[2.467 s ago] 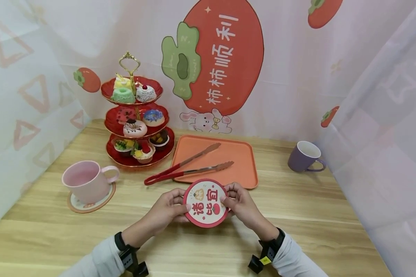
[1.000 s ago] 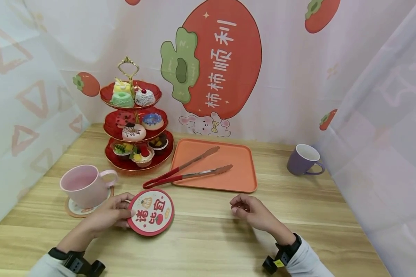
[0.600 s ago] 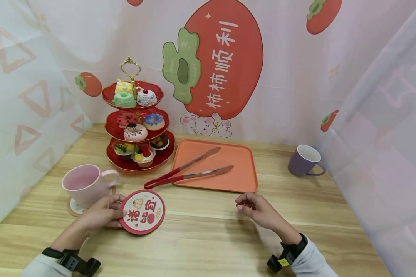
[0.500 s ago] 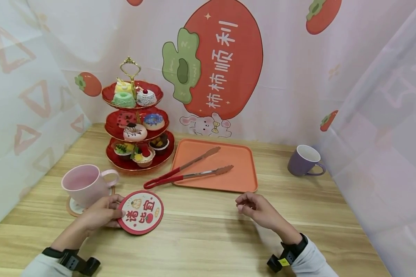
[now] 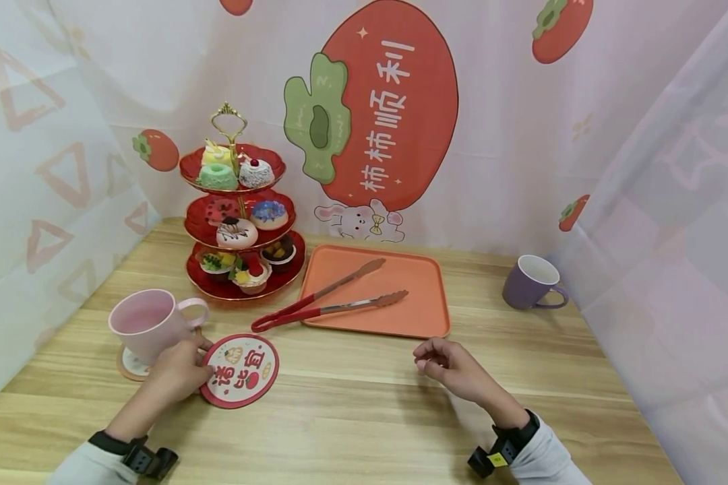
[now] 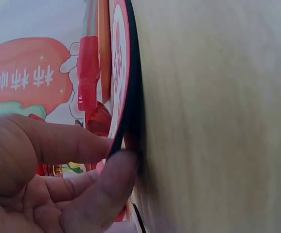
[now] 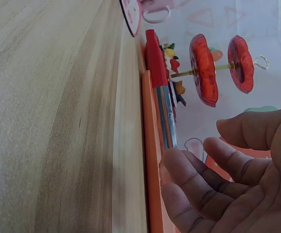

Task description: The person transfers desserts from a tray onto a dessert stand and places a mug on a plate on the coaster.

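At its left edge, a round coaster (image 5: 240,372) with a red rim and red lettering is pinched by my left hand (image 5: 178,370). The left wrist view shows thumb and finger on either side of the coaster's edge (image 6: 121,82), its dark underside close above the wood. Just behind that hand stands a pink mug (image 5: 148,320) on another round coaster (image 5: 127,367), which is partly hidden. My right hand (image 5: 451,370) hovers over the table's right half, fingers loosely bent, with nothing in it; the right wrist view shows the same hand (image 7: 228,179) near the tray.
Red-handled tongs (image 5: 315,311) lie spread across an orange tray (image 5: 427,316). A three-tier red stand (image 5: 197,273) with several small cakes is at back left. A purple mug (image 5: 524,286) stands at right. Fabric walls (image 5: 491,135) enclose the table (image 5: 352,431).
Both hands held the coaster at first; the right hand has let go and moved right. My left hand has carried the coaster left and lowered it towards the table, near the pink mug.
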{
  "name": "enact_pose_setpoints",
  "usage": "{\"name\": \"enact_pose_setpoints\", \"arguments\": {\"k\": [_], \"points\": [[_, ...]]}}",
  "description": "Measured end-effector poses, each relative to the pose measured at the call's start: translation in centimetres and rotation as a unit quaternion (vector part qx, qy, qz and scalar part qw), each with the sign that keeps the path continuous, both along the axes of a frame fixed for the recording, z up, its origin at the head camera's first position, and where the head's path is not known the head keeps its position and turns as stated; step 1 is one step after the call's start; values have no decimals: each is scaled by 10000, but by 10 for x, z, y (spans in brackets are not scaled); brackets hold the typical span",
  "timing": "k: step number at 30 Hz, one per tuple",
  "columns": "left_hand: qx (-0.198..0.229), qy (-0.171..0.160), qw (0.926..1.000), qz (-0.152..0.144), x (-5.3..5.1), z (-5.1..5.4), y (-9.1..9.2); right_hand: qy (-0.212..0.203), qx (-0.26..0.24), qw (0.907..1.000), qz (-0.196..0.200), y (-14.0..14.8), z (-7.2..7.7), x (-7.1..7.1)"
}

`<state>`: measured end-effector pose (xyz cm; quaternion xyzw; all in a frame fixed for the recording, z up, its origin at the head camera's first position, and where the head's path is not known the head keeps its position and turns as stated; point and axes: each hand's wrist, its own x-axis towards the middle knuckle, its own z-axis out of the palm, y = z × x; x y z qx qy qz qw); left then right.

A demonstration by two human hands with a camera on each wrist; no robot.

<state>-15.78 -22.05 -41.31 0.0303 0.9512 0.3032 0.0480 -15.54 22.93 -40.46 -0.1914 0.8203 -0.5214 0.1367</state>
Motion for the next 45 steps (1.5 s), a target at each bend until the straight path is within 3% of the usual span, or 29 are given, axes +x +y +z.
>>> {"name": "enact_pose_setpoints", "arguments": {"k": [8,19,27,31,35,45], "points": [[-609,355,9975,-75,0,-2,3,-57,87,9999,-20,1,-1,1],[-701,358,9966,-253,0,-4,6,8,182,9998,-26,2,-2,0],[-1040,338,9907,-811,3,4,16,876,930,9910,-396,12,-6,-9],[-1053,403,9876,-1091,4,8,25,874,1072,9875,-756,21,-9,-16],[-844,691,9816,-1569,4,10,29,874,1186,9837,-1030,31,-13,-23],[-692,1396,9603,-2314,4,11,41,971,1477,9741,-1410,49,-15,-34]]}}
